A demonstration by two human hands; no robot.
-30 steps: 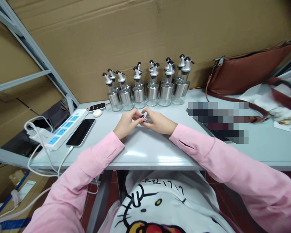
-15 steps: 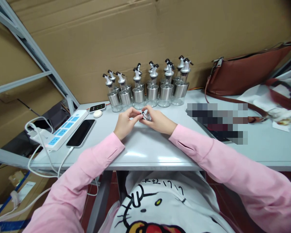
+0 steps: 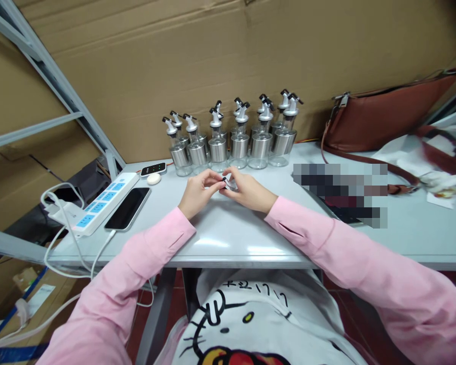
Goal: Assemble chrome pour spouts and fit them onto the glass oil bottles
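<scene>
the left hand (image 3: 199,193) is pinching a small black-and-silver piece (image 3: 230,184) with its fingertips; the right hand (image 3: 251,191) is clamping the same piece, between both hands. at twelve o'clock from them, glass bottles (image 3: 260,148) are standing upright, wearing steel bands and pour spouts (image 3: 265,113); any contents are hard to tell. at two o'clock, a brown bag (image 3: 387,114) is hiding its inside.

Cardboard wall (image 3: 197,61) behind grey table (image 3: 235,238); metal frame (image 3: 34,126) — red floor (image 3: 177,299).
</scene>
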